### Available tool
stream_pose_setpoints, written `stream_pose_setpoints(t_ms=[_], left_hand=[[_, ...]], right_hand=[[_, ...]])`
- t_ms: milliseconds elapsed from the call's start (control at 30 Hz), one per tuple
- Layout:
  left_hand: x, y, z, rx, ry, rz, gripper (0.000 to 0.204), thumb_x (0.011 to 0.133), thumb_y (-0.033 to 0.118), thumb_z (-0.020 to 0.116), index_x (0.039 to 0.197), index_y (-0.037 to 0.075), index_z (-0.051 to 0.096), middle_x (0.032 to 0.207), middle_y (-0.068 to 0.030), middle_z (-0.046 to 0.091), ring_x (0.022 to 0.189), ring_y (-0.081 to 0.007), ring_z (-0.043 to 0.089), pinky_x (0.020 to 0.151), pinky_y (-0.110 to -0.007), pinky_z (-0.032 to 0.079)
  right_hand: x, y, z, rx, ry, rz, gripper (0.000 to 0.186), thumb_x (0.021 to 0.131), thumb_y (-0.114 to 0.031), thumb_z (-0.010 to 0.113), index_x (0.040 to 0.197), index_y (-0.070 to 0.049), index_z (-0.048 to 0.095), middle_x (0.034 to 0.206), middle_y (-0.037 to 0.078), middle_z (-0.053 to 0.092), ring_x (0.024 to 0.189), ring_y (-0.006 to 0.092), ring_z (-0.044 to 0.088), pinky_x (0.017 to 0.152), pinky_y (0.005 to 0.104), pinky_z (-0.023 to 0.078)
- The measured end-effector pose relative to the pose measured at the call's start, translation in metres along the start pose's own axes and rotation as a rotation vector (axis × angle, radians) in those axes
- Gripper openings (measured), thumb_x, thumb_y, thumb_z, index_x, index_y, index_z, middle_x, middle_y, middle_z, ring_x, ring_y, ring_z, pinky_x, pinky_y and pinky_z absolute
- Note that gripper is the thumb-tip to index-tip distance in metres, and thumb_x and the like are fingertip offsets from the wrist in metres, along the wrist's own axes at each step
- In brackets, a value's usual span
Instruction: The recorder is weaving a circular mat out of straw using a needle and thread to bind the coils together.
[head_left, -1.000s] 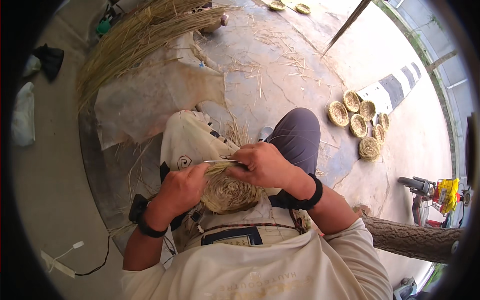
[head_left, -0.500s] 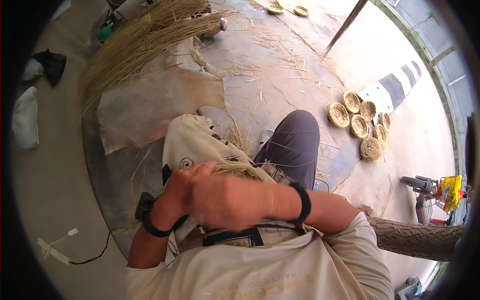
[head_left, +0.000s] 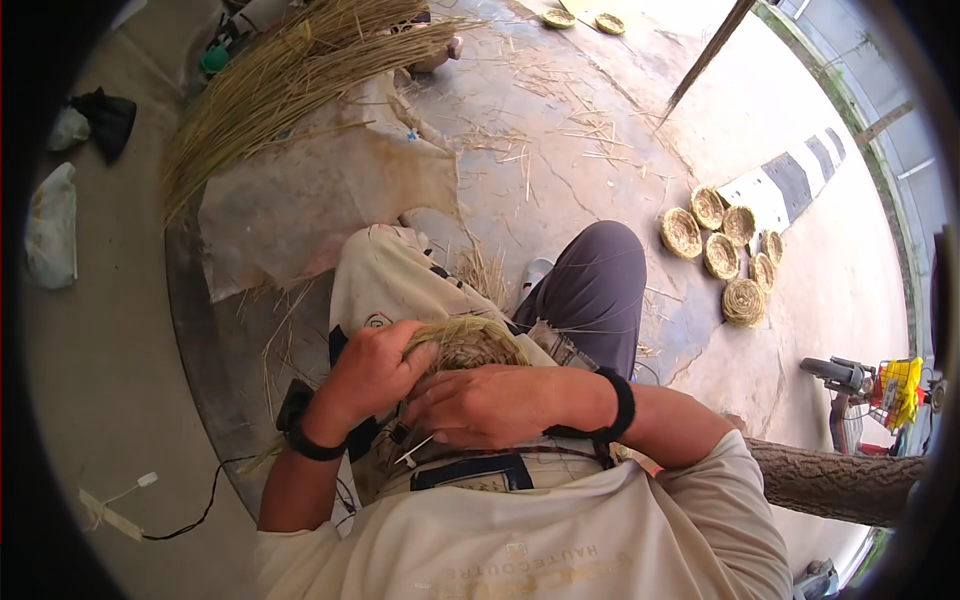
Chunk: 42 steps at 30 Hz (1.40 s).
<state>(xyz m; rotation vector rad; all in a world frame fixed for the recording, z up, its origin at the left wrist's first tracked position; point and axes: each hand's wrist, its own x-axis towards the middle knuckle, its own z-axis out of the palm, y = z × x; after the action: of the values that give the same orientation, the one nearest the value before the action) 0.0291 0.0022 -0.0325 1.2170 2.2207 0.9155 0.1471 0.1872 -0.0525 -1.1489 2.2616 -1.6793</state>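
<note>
A small woven straw basket [head_left: 483, 347] rests tilted in my lap, its open side partly hidden by my hands. My left hand [head_left: 372, 362] is closed on the basket's left rim, where loose straw strands stick up. Just beneath it, my right hand [head_left: 478, 405] has its fingers curled near the basket's lower edge. A thin, pale, needle-like tool [head_left: 415, 449] pokes out below the right fingertips. Those fingers seem to hold it, though its upper end is hidden. Both wrists wear black bands.
A large bundle of long straw [head_left: 300, 85] lies on a worn sheet [head_left: 330, 190] at the upper left. Several finished straw baskets [head_left: 720, 257] sit at the right, by a black-and-white striped slab [head_left: 790, 180]. A log [head_left: 835, 481] lies at my right side.
My right hand, blurred and raised over the left before, has come down and right, uncovering more of the basket. The pale tool now shows. My left hand stays at the rim.
</note>
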Motion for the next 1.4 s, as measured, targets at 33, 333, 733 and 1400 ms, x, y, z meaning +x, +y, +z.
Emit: stream_pose_setpoints(t_ms=[33,333,733,1400], left_hand=[[0.001,-0.006,0.004,0.052,0.013,-0.056,0.024,0.097,0.017,0.068,0.113,-0.001,0.07,0.096,-0.0284,0.072,0.09,-0.0456,0.072,0.076,-0.049,0.058],[-0.013,-0.048,-0.022,0.166,0.401,-0.188,0.015,0.098,0.014,0.067,0.103,0.0,0.069,0.083,-0.0272,0.068,0.081,-0.0486,0.068,0.066,-0.05,0.055],[-0.071,-0.142,-0.149,0.695,0.721,-0.426,0.022,0.101,0.02,0.064,0.099,-0.002,0.064,0.09,-0.0289,0.069,0.086,-0.0513,0.067,0.069,-0.055,0.053],[-0.074,-0.147,-0.159,0.606,0.868,-0.508,0.031,0.103,0.029,0.062,0.098,-0.002,0.065,0.095,-0.0303,0.07,0.091,-0.0543,0.066,0.074,-0.057,0.053]], right_hand=[[-0.004,-0.001,-0.006,0.002,0.001,0.001,0.021,0.101,-0.013,0.06,0.102,0.006,0.067,0.116,0.02,0.071,0.125,0.0383,0.063,0.105,0.0453,0.052],[-0.145,-0.061,-0.129,-0.616,0.582,1.009,0.02,0.101,-0.019,0.067,0.108,0.0,0.071,0.087,0.02,0.073,0.081,0.0372,0.071,0.074,0.0439,0.055],[-0.458,-0.129,-0.214,-0.671,1.458,1.125,0.038,0.109,-0.02,0.057,0.139,0.001,0.066,0.096,-0.002,0.06,0.081,0.0064,0.046,0.072,0.022,0.038],[-0.425,-0.073,-0.186,-0.709,1.35,0.983,0.031,0.113,-0.023,0.053,0.13,-0.005,0.072,0.08,-0.006,0.048,0.068,0.0061,0.037,0.059,0.0244,0.033]])
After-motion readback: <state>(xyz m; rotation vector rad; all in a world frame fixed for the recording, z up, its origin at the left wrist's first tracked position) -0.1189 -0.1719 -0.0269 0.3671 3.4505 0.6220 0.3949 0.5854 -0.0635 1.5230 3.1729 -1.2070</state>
